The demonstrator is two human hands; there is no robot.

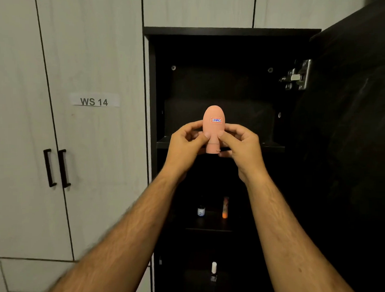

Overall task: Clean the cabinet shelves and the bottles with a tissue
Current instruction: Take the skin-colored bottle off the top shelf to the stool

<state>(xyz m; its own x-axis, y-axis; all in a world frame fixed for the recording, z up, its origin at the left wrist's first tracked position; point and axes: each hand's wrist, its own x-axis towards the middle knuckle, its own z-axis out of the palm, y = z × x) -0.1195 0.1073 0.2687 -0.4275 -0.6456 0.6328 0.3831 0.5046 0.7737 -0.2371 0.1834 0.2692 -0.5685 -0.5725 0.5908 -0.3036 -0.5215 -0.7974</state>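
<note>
Left hand (185, 143) and right hand (239, 145) pinch peach bottle (213, 127) labelled "17AC"; door sign (94, 101) at 9 o'clock reads "WS 14".

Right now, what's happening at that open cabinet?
A person holds a peach egg-shaped bottle cap-down in front of the dark cabinet's upper shelf, pinched between the left hand and the right hand. No tissue shows in either hand. Lower down, a small dark bottle and an orange tube stand on one shelf, and a white-capped bottle on the shelf below.
</note>
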